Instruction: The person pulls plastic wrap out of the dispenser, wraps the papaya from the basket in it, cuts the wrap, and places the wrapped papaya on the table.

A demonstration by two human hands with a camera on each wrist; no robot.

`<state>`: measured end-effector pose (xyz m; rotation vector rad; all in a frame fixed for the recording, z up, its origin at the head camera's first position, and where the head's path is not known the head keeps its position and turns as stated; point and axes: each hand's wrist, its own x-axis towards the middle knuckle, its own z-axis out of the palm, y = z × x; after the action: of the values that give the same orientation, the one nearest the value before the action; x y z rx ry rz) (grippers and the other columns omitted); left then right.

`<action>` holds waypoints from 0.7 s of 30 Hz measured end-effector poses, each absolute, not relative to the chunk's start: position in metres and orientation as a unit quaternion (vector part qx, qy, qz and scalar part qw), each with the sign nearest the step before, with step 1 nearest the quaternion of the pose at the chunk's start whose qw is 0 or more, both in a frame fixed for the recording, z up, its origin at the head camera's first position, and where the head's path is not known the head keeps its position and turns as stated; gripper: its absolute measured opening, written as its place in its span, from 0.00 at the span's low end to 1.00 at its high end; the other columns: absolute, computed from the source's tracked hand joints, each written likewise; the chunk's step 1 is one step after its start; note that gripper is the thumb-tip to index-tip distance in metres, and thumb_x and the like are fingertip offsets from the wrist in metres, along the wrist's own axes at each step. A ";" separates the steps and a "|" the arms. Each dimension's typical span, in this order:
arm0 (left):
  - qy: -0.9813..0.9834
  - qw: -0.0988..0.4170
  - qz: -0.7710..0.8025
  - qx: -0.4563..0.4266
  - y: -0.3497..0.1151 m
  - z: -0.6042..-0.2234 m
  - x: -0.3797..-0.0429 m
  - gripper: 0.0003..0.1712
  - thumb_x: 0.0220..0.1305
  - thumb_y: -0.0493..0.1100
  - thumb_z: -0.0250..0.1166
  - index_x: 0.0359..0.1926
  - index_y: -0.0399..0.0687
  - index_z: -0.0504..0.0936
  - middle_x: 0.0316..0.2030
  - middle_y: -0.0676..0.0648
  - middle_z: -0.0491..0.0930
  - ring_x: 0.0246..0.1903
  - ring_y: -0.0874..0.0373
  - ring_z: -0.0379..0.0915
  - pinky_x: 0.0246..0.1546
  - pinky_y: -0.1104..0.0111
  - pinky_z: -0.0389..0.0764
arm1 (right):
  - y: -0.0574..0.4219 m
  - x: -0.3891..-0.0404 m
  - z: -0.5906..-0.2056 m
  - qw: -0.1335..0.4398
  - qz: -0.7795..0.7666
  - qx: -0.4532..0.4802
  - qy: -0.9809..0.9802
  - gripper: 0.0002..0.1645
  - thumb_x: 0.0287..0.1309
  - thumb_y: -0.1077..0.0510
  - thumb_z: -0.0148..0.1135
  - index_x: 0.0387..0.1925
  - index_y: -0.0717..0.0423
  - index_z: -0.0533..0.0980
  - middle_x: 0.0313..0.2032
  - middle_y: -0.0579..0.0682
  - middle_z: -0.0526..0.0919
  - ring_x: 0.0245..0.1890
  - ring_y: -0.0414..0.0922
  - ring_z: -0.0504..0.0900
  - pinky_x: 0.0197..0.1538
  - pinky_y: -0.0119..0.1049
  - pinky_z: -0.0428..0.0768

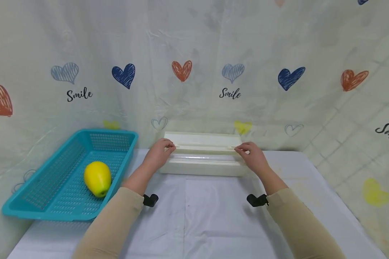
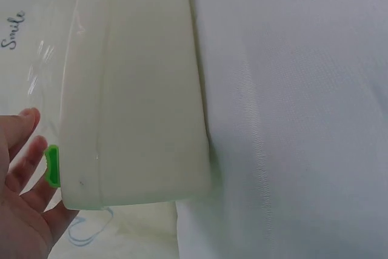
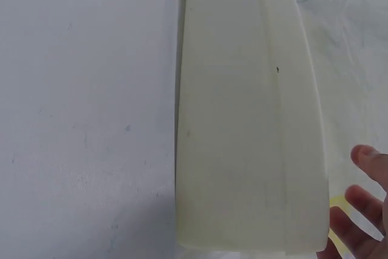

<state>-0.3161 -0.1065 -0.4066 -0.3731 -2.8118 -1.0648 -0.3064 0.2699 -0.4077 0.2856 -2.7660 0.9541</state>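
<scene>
A long cream cling film dispenser (image 1: 202, 169) lies on the cloth, its lid (image 1: 202, 138) raised at the back. Inside, a shiny clear roll of cling film (image 1: 207, 157) runs along its length. My left hand (image 1: 159, 154) pinches the film's edge near the left end, thumb against fingertips. Near the other end, my right hand (image 1: 252, 156) pinches the film in the same manner. The film itself is transparent and hard to make out between the hands. In the left wrist view, a green tab (image 2: 53, 166) shows at the dispenser's end beside the fingers.
To the left stands a turquoise plastic basket (image 1: 58, 212) holding a yellow fruit-like object (image 1: 97, 178). A white cloth (image 1: 210, 216) covers the table. Close behind the dispenser hangs a pale curtain (image 1: 201, 108) printed with hearts and words.
</scene>
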 end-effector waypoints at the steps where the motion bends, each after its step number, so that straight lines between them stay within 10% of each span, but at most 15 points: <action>1: -0.926 0.057 -0.351 -0.124 -0.107 -0.406 -0.316 0.11 0.73 0.47 0.59 0.46 0.47 0.83 0.57 0.45 0.74 0.58 0.48 0.71 0.60 0.54 0.72 | 0.270 -0.307 -0.408 0.099 0.326 0.093 -0.936 0.16 0.71 0.52 0.58 0.49 0.58 0.83 0.57 0.58 0.75 0.53 0.57 0.75 0.53 0.55 0.74; 21: -0.914 0.039 -0.389 -0.106 -0.111 -0.392 -0.317 0.13 0.74 0.49 0.58 0.46 0.46 0.83 0.61 0.47 0.68 0.58 0.48 0.70 0.58 0.53 0.73 | 0.266 -0.307 -0.384 0.084 0.368 0.071 -0.923 0.21 0.72 0.50 0.56 0.53 0.63 0.81 0.61 0.61 0.71 0.58 0.61 0.71 0.57 0.58 0.72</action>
<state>-0.3170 -0.1114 -0.3919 -0.3262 -2.8018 -1.1935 -0.3072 0.2661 -0.3838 0.2115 -2.7551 1.0981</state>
